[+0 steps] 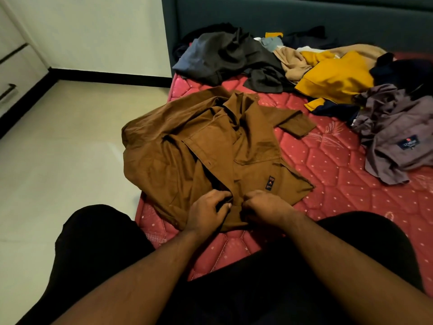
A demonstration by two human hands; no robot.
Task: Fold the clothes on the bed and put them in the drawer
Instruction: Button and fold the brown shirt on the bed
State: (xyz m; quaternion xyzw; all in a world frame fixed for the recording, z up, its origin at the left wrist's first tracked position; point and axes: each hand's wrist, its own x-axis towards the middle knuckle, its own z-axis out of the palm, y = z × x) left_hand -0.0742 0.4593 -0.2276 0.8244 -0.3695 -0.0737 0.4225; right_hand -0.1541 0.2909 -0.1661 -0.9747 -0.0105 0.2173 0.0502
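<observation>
Early stage: left hand and right hand both pinching brown shirt hem at 6 o'clock; unfolded pile waiting at 1 o'clock; drawer untouched.

Under my hands: shirt on mattress.
Beyond them: clothes pile.
Far left: drawers.

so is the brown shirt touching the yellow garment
Apart. The head view shows bare red mattress between the brown shirt and the yellow garment.
</observation>
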